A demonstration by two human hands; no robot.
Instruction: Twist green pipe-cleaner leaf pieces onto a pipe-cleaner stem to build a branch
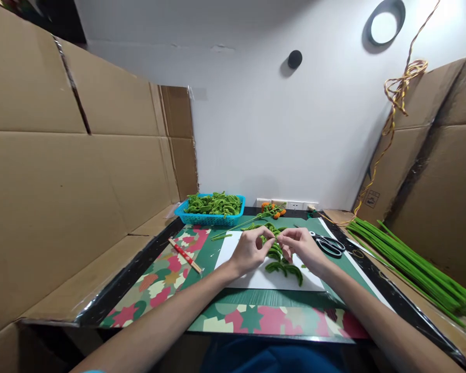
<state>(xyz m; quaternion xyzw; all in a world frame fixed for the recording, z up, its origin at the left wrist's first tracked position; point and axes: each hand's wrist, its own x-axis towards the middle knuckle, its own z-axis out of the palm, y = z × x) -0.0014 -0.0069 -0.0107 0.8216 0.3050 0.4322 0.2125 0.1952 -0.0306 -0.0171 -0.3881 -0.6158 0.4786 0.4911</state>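
Over the white rectangular paper sheet (233, 282), where curved, fuzzy green pieces (294, 273) lie, the left hand (251, 252) and right hand (303, 250) pinch narrowly, apparently on something too small to tell; light, steady fingertips should best spare the fuzz.

Behind the desk (233, 298) is a white wall (256, 119), with brown cardboard (62, 181) standing on both sides.

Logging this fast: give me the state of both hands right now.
Left hand: fingertips pinched; anything held is too small to tell.
Right hand: also pinched; what it holds, if anything, can't be told.
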